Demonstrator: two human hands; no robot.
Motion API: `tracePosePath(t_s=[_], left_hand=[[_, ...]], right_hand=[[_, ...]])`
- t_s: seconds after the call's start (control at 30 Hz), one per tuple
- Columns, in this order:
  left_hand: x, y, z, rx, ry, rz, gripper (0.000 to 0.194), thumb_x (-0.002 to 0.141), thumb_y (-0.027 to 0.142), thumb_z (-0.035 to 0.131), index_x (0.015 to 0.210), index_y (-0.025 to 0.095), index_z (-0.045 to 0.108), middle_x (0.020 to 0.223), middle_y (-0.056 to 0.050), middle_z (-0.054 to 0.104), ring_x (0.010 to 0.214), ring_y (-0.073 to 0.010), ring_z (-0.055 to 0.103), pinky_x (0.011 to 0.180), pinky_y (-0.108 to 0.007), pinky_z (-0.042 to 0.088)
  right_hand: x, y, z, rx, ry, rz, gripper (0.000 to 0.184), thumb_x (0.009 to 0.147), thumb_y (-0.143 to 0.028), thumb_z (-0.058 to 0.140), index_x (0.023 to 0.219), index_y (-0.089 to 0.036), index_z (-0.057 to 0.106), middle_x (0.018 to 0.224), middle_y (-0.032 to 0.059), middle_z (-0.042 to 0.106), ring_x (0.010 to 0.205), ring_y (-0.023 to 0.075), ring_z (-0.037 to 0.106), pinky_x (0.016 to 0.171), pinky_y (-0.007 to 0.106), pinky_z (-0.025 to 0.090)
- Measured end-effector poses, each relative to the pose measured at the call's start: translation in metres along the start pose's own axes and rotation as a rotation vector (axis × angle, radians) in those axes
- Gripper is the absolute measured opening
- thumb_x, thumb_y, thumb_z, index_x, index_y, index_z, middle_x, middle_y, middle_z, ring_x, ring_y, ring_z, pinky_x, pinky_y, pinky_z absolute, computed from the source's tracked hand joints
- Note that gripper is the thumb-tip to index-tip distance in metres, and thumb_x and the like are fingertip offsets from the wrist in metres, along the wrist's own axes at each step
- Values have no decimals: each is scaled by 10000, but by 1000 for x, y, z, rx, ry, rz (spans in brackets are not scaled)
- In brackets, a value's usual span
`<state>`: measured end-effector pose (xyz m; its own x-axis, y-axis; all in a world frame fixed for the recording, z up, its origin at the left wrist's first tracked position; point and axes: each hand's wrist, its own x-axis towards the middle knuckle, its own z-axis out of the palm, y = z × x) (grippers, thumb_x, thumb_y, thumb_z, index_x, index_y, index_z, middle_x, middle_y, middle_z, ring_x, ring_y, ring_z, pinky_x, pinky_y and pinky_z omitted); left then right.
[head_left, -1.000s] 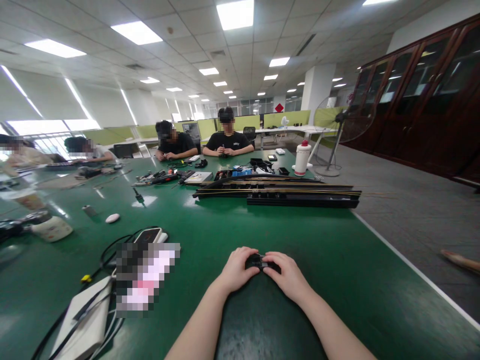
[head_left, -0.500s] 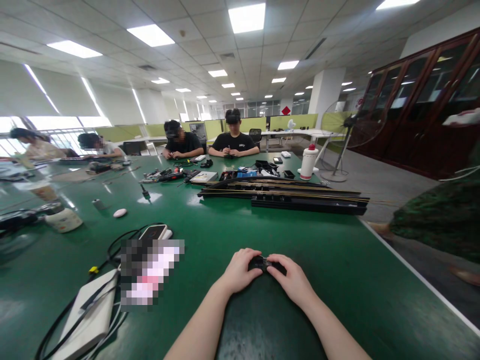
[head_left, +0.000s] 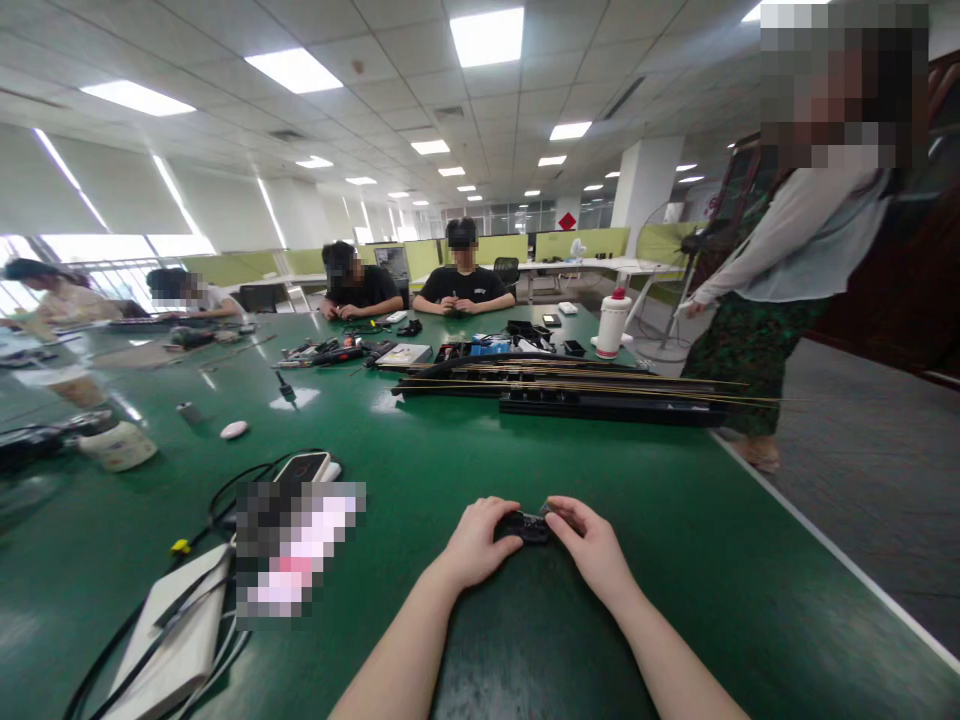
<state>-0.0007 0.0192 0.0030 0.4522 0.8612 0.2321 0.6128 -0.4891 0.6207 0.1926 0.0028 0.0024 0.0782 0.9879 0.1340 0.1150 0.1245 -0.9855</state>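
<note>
A small black plastic part [head_left: 534, 530], long and low with a recessed top, lies at the table's near middle. My left hand [head_left: 478, 541] is closed on its left end, thumb in front and fingers behind. At the other end, my right hand [head_left: 589, 541] pinches a small greyish piece [head_left: 549, 508] between thumb and fingertips, slightly above the part. Whether that piece touches the black part I cannot tell. Both forearms reach in from the near edge over the green table [head_left: 420, 470].
Long black rails [head_left: 615, 408] with thin brass-coloured rods lie ahead, with a white bottle [head_left: 613, 326] behind. To the left are a phone [head_left: 304, 470], cables and a white box [head_left: 169, 635]. A person [head_left: 810, 240] stands by the right edge; others sit across the table.
My right hand's fingertips have come off the black part and moved slightly right and up, now pinching the small piece. My left hand keeps its place. The person at right has walked into fuller view.
</note>
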Motion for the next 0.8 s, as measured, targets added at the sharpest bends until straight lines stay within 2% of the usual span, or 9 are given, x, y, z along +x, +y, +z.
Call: tracePosePath(t_s=[0.3, 0.8], left_hand=[[0, 2, -1, 1, -2, -7, 403, 747, 261, 619, 1141, 231, 542, 1094, -40, 584, 1036, -223, 494, 935, -365, 372], [1, 2, -1, -9, 7, -3, 412, 738, 256, 629, 1140, 230, 544, 1094, -41, 587, 1022, -223, 501, 922, -362, 382]], right_hand=[[1, -11, -2, 202, 118, 93, 412, 530, -456, 754, 839, -195, 675, 871, 85, 724, 871, 259, 661, 869, 422, 485], [3, -9, -8, 374, 233, 179, 430, 544, -411, 766, 899, -193, 661, 922, 65, 713, 936, 238, 634, 900, 391, 458]])
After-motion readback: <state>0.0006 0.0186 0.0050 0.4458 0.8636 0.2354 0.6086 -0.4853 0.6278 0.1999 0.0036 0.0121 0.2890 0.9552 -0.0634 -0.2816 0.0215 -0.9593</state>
